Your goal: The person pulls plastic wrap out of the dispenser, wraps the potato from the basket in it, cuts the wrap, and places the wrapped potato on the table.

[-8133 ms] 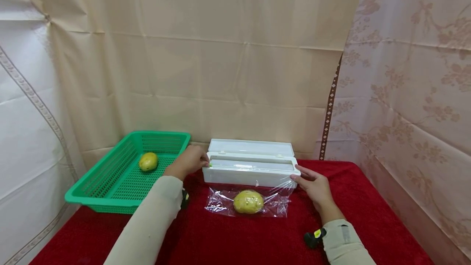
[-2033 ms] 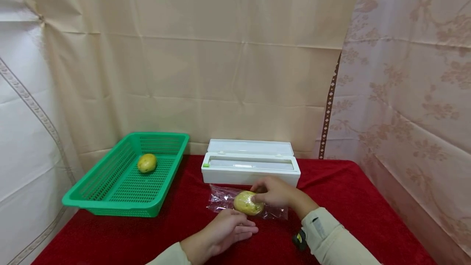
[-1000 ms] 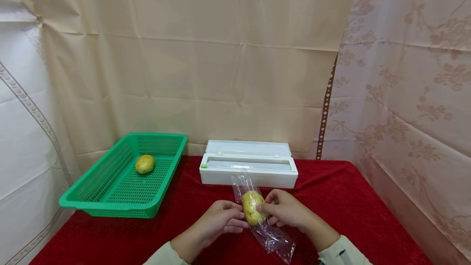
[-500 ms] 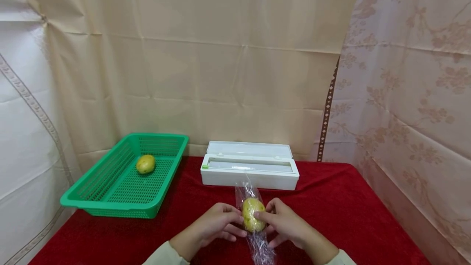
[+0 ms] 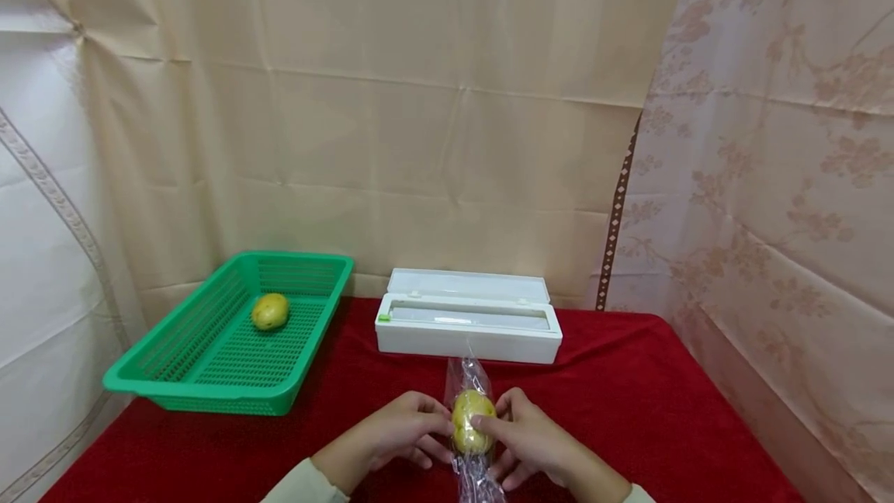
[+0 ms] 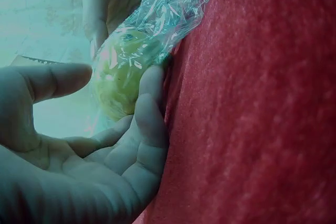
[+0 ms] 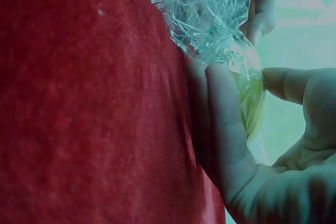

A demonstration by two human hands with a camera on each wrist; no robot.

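A yellow potato [image 5: 466, 414] wrapped in clear cling film [image 5: 478, 480] is held between both hands near the front of the table. My left hand [image 5: 400, 429] holds its left side, with thumb and curled fingers around it in the left wrist view. From the right, my right hand [image 5: 534, 437] grips it, thumb on top and fingers low along the side. Crumpled film ends stick out beyond the potato, towards me and away from me. In the right wrist view, fingers partly hide the potato [image 7: 251, 106].
Behind the hands stands a white cling film dispenser [image 5: 468, 344] with its lid raised and a green slider [image 5: 383, 317] at its left end. To the left is a green plastic basket [image 5: 202, 390] holding another potato [image 5: 270, 311]. Red cloth [image 5: 649, 410] covers the table; curtains hang behind.
Earlier the potato lay on film drawn from the dispenser. The hands then turned the wrapped potato lengthwise; since then it has come slightly nearer to me, and its film ends look more gathered.
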